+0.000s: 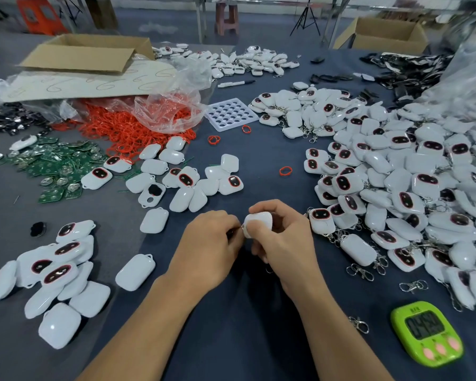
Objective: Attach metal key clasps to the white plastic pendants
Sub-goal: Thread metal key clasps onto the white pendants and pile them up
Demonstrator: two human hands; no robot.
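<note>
My right hand (282, 237) grips a white plastic pendant (259, 222) above the dark table, near its middle front. My left hand (212, 248) pinches a small metal key clasp against the pendant's left edge; the clasp is almost wholly hidden by my fingers. A metal ring (269, 269) shows just under my right hand. Loose metal clasps (360, 271) lie to the right, with one more clasp (359, 324) nearer the front. Bare white pendants (55, 276) are heaped at the left, and pendants with clasps on them (396, 188) fill the right side.
A green digital timer (427, 332) stands at the front right. Green circuit boards (52, 169), red rubber rings in a plastic bag (138, 125), a white holed tray (231, 114) and a marker (235, 83) lie further back. Cardboard boxes (88, 55) stand at the rear.
</note>
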